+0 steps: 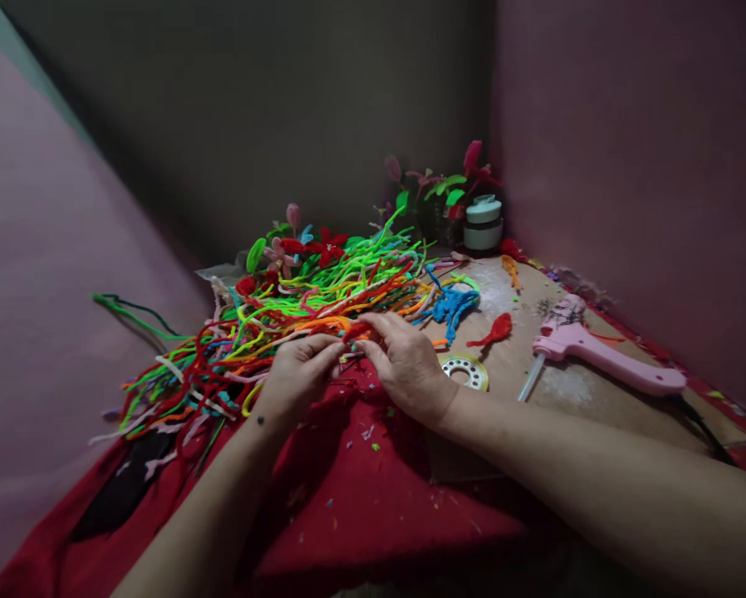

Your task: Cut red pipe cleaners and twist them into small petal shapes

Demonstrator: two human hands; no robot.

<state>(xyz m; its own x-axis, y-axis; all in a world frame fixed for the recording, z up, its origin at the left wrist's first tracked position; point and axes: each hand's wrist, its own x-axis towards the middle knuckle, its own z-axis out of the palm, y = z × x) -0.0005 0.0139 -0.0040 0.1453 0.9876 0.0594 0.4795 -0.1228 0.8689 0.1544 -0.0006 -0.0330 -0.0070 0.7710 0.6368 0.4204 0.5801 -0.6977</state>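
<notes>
Close together over the front edge of the pile, my left hand (307, 363) and my right hand (409, 359) both pinch a small red pipe cleaner piece (355, 332). The fingertips of both hands partly cover it, so its full shape is hidden. Right behind them spreads a large heap of fuzzy pipe cleaners (336, 286) in green, red, orange, yellow and white. A roll of tape (480, 375) lies just right of my right wrist. Beyond it rests a red pipe cleaner petal (493, 330), with a blue pipe cleaner bundle (453, 307) farther back.
A pink glue gun (610, 353) with a glue stick lies on the board (516, 332) at right, its cord trailing off. Pipe cleaner flowers (323, 247) and a pale lidded jar (483, 223) stand at the back. Scraps dot the red cloth (373, 515).
</notes>
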